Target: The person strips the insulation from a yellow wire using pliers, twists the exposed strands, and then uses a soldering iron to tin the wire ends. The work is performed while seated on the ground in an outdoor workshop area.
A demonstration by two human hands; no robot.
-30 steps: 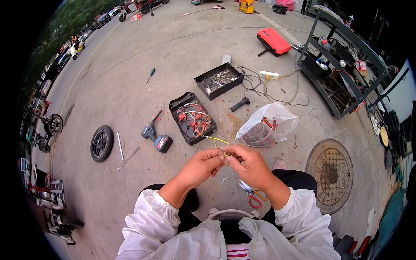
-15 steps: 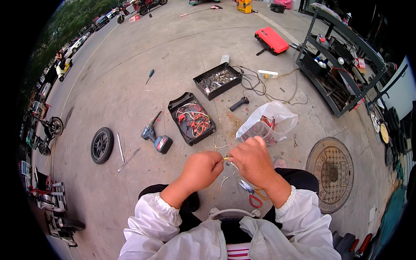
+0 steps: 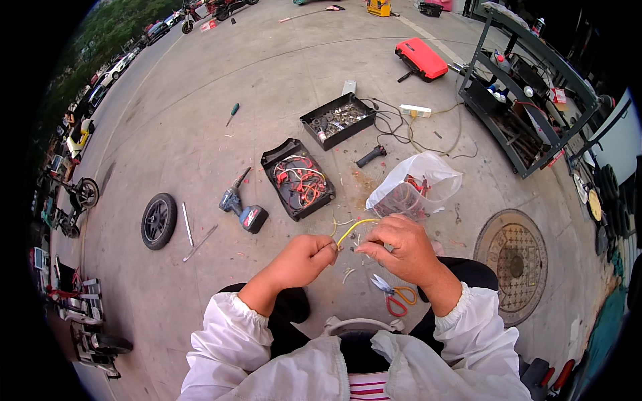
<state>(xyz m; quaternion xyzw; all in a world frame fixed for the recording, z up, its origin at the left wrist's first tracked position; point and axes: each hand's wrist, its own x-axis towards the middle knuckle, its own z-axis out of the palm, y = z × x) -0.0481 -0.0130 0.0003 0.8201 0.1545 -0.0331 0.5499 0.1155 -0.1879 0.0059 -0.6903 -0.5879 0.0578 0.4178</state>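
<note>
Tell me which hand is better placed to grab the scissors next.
Probably your right hand: the scissors lie just below it in view, farther from your left hand, which pinches the yellow wire. Whether the right also grips that wire is unclear.

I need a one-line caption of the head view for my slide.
Left hand pinching a yellow wire, right hand close by, scissors lying on the concrete ground.

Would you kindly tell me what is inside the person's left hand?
The left hand grips a yellow wire, seen curving out of it. The part inside the grip, and anything else there, is covered.
</note>
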